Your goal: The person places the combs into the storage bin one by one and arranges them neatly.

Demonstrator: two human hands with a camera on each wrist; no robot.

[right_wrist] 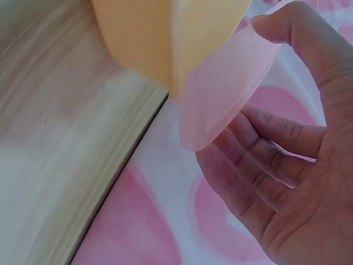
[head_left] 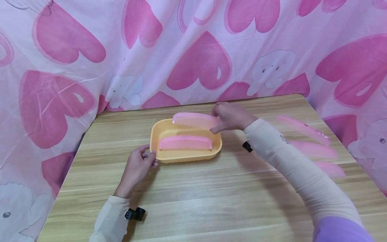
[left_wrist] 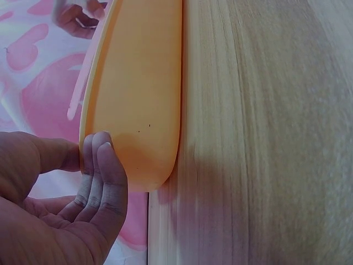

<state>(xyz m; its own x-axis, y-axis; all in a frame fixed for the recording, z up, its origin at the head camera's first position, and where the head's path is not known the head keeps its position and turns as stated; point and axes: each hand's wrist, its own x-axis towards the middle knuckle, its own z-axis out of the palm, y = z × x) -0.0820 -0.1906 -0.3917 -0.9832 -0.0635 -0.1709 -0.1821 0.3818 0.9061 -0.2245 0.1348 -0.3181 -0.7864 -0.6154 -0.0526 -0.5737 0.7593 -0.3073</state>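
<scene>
My right hand (head_left: 231,117) pinches one end of a pink comb (head_left: 193,120), held teeth down over the far side of a yellow tray (head_left: 155,136). In the right wrist view the thumb lies on one face of this comb (right_wrist: 226,83) and the fingers on the other. A second pink comb (head_left: 185,142) lies inside the tray, its teeth facing the near wall. At the tray's near left corner, my left hand (head_left: 139,166) pinches the rim between thumb and fingers. The left wrist view shows that hand (left_wrist: 71,193) against the tray's outer wall (left_wrist: 140,99).
Several more pink combs, among them one with small decorations (head_left: 305,129), lie spread on the right of the wooden table (head_left: 193,201), partly behind the right sleeve. A pink curtain (head_left: 193,40) with hearts hangs behind the table's far edge. Each wrist carries a small black camera.
</scene>
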